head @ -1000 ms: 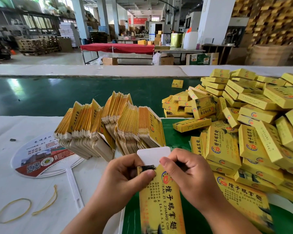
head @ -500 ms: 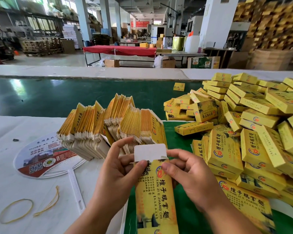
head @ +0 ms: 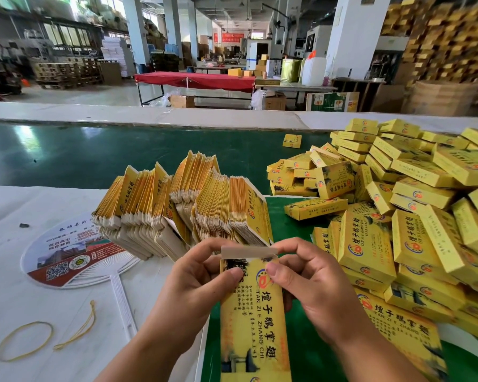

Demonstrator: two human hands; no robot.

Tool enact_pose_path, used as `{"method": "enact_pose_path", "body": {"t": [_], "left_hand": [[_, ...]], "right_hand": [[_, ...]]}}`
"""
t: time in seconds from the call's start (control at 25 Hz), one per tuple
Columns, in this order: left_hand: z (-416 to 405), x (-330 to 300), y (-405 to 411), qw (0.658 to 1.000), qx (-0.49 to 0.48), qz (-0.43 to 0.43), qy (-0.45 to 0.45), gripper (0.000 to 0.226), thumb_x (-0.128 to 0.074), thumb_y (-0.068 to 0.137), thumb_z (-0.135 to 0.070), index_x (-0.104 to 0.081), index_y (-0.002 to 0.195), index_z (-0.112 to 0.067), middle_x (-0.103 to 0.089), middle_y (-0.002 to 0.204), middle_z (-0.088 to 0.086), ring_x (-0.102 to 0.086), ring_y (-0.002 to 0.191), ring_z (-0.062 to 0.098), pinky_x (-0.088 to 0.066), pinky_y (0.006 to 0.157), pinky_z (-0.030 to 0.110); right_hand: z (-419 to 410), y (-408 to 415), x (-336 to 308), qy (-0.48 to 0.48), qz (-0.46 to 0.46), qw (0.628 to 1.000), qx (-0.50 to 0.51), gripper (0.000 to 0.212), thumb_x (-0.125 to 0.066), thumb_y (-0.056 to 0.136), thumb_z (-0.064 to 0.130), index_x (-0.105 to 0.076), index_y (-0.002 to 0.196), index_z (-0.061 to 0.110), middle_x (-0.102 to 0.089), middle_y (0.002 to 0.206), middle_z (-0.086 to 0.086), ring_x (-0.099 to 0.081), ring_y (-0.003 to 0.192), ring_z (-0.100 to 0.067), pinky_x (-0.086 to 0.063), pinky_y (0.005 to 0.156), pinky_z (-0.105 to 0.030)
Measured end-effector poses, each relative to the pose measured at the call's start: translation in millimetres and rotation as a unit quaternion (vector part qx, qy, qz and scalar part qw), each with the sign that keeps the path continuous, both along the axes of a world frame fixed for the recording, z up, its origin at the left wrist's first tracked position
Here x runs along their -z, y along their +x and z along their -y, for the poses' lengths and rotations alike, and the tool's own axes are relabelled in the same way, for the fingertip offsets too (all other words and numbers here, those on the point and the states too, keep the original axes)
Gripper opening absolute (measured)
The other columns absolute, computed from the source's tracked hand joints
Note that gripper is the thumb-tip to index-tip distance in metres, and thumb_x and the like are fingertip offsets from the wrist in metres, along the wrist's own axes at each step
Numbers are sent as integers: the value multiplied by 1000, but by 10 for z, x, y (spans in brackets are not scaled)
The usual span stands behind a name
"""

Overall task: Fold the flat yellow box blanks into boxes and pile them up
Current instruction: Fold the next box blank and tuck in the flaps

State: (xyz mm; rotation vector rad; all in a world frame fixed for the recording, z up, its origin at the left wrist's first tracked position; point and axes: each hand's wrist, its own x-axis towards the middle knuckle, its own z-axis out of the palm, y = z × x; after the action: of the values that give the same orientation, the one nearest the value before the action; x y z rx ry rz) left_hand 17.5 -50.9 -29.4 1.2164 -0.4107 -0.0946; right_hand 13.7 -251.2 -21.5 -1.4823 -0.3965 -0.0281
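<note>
Two hands (head: 260,279) gripping one yellow box (head: 253,321), maybe ten flat-blank bundles (head: 182,205)

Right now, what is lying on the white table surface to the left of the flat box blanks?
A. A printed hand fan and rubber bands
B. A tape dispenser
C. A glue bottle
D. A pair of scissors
A: a printed hand fan lies left of the flat box blanks, with rubber bands nearer the camera.

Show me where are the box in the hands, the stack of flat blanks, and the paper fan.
box in the hands (head: 255,321): head view, on its printed yellow front.
stack of flat blanks (head: 182,205): head view, on the fanned edges.
paper fan (head: 66,255): head view, on its printed face.
</note>
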Motion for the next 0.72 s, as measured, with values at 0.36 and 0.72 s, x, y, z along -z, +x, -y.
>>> {"method": "enact_pose_path", "body": {"t": [0.36,0.72], "left_hand": [[17,-6,-10,998,-50,12,38,27,-68,79,-35,-74,91,-12,-71,100,25,-70,86,37,-59,71,45],[45,20,8,995,-65,-22,72,23,-76,72,-33,-70,87,-16,-74,94,18,-72,79,28,-57,65,31]], "right_hand": [[-35,-39,-1,-25,25,999,23,10,-74,83,23,-70,91,19,-69,75,-15,-71,69,-23,-56,55,-26],[-58,-28,-5,-70,18,996,48,15,-72,82,37,-69,90,25,-71,74,-6,-69,68,-13,-53,57,-21]]}}
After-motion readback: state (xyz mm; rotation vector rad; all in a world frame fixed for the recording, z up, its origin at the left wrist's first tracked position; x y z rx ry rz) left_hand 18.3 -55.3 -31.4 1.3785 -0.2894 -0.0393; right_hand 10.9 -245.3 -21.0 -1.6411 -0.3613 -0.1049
